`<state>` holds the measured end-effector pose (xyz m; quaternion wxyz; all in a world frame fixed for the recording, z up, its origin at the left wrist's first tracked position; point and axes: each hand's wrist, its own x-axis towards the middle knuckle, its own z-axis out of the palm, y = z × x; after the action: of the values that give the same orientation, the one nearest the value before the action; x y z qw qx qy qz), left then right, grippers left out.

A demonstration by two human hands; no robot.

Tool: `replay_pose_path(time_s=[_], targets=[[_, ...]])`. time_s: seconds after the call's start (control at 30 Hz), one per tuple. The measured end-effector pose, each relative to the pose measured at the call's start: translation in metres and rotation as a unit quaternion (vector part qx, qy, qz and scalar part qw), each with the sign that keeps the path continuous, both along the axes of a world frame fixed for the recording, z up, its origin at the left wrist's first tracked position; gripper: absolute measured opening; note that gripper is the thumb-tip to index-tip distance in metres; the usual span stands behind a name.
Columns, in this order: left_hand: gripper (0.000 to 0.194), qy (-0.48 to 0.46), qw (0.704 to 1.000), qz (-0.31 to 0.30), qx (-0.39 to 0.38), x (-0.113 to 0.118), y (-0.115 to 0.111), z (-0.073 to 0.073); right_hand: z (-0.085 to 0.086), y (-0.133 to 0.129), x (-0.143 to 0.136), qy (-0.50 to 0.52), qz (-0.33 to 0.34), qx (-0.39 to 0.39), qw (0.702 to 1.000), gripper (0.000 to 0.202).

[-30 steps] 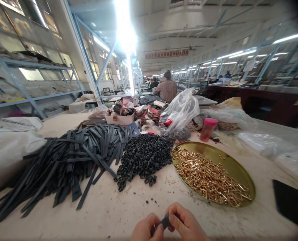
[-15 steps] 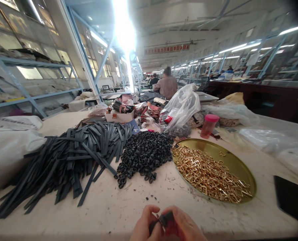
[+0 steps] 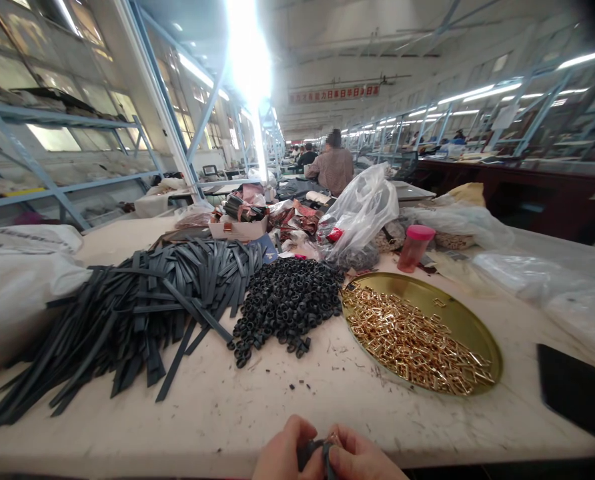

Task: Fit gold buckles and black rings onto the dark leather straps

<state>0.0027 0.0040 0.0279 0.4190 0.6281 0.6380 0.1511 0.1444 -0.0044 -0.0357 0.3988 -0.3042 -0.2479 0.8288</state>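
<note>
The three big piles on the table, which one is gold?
The pile of small buckles on the round tray, farthest right; the long strips and the little loops are both dark.

head-worn camera, one view | looks from the near side of the worktable [image 3: 217, 417] | faces forward and down | closest: left hand [image 3: 281, 455], right hand [image 3: 363, 459] (both cropped by the bottom border) | far: red banner [image 3: 334, 95]

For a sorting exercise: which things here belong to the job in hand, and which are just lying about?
Likely the job's:
dark piece, held by left hand and right hand
dark strips
black loops
gold frames on round tray

Apparently lying about:
pink jar
clear bag
flat black object
</note>
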Motion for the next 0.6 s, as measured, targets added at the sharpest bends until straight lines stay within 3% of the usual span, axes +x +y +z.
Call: replay_pose_path(time_s=[0.1, 0.17, 0.23, 0.33, 0.43, 0.53, 0.6], targets=[[0.013, -0.126, 0.991, 0.008, -0.050, -0.001, -0.003, 0.003, 0.008, -0.001, 0.001, -0.053, -0.027, 0.036, 0.998, 0.049], [0.018, -0.237, 0.966, 0.019, -0.098, -0.001, -0.005, 0.002, 0.014, 0.000, 0.003, -0.148, -0.076, 0.073, 0.983, 0.044], [0.023, -0.318, 0.938, 0.029, -0.136, -0.002, -0.005, -0.001, 0.019, 0.000, 0.005, -0.279, -0.131, 0.136, 0.942, 0.036], [0.028, -0.377, 0.910, 0.031, -0.171, -0.004, -0.004, -0.004, 0.022, 0.001, 0.008, -0.445, -0.184, 0.242, 0.843, 0.021], [0.032, -0.392, 0.897, 0.044, -0.201, -0.005, -0.004, -0.007, 0.025, 0.001, 0.014, -0.497, -0.107, 0.343, 0.790, 0.017], [0.035, -0.377, 0.895, 0.066, -0.230, -0.004, -0.003, -0.012, 0.031, 0.000, 0.020, -0.492, 0.007, 0.375, 0.786, 0.008], [0.032, -0.369, 0.898, 0.066, -0.232, -0.001, -0.003, -0.015, 0.032, -0.002, 0.023, -0.495, 0.026, 0.365, 0.788, 0.007]])
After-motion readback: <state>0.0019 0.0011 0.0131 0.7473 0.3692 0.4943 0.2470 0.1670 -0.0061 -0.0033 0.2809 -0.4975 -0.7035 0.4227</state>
